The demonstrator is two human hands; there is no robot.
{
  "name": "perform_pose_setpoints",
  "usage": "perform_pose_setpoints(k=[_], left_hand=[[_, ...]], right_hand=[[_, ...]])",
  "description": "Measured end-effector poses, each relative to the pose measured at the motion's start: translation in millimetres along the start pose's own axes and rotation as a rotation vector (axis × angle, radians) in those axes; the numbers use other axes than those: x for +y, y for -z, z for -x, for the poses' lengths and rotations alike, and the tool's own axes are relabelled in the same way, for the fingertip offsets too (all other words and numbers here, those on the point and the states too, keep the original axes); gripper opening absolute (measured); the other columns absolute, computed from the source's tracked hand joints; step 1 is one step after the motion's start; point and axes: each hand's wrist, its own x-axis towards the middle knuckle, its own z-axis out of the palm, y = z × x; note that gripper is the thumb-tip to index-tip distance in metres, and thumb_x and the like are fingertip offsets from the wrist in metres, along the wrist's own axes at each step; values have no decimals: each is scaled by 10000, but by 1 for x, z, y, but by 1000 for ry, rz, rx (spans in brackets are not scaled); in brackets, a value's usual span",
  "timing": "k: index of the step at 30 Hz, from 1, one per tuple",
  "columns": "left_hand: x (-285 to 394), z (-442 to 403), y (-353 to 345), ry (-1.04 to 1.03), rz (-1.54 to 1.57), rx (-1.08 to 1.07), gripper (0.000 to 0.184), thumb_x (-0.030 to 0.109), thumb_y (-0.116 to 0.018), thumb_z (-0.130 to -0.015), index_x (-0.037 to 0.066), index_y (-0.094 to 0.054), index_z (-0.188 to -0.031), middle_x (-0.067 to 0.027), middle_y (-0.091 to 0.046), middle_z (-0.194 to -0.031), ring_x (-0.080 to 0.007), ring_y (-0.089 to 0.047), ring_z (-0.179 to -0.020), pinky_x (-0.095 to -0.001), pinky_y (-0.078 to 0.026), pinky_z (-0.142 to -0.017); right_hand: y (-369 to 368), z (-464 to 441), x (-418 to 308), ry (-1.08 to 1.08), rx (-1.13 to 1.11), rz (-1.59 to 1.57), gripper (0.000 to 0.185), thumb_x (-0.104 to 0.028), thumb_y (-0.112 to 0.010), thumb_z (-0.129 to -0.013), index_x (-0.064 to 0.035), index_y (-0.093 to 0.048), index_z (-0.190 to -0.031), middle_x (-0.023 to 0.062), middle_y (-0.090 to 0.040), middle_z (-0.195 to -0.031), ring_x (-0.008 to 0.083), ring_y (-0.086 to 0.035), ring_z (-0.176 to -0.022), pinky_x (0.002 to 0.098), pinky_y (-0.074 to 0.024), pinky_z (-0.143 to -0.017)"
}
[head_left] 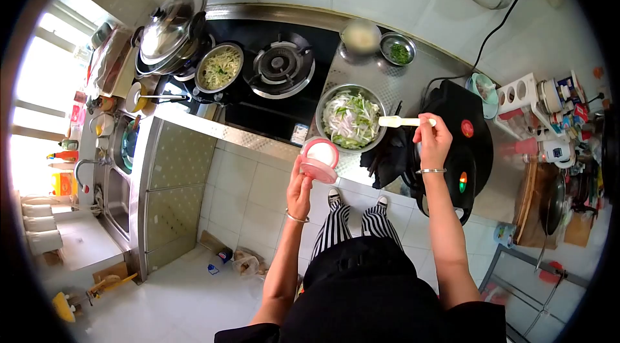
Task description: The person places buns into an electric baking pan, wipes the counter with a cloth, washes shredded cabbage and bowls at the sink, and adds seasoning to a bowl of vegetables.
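My left hand is closed around a small pink container whose lid is tipped up, with white contents showing inside. In my right hand is a pale spoon, held by its handle and pointing left. The spoon's end hangs by the right rim of a metal bowl. Sliced white and green vegetables fill this bowl, which stands on the steel counter. The pink container is just in front of the bowl, nearer to me. A black cloth lies beside the bowl, below the spoon.
A black electric appliance with a lit lamp stands at right. Behind the bowl are a small dish of chopped greens and a blurred bowl. The gas stove at left carries a pan of food and a lidded pot.
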Motion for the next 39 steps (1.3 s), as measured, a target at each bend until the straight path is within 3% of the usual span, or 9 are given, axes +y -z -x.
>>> perform_pose_setpoints(k=[5,17,19,39], left_hand=[[0,0,-2,40,-11,-2,273,132,-498,-925,-23,-516,-702,-233,-350,-1403,-171,-476,-1108,-285,-401,-840],[-10,1,3,26,-38,-21,266,109,-489,-925,-25,-515,-697,-264,-433,-1318,-220,-412,-1232,-304,-375,-895],[-3,3,2,47,-30,-1,268,110,-489,-925,-25,-513,-695,-263,-435,-1316,-220,-409,-1235,-305,-374,-896],[-10,3,8,60,-13,38,289,123,-491,-929,-21,-498,-679,-283,-371,-1365,-248,-391,-1264,-312,-375,-914]], right_hand=[[-5,-29,10,54,-4,-3,136,-108,-559,-882,19,-610,-882,15,-543,-612,53,-482,-481,196,-386,-445],[-47,-37,-5,9,-40,-82,135,-104,-586,-870,27,-613,-883,26,-565,-612,60,-512,-488,202,-407,-454],[-55,-33,-6,42,-89,-53,134,-97,-572,-875,26,-617,-902,11,-540,-602,62,-484,-486,193,-375,-448],[-3,-9,12,-6,-78,90,132,-103,-561,-882,19,-611,-893,4,-529,-599,53,-484,-489,191,-382,-445]])
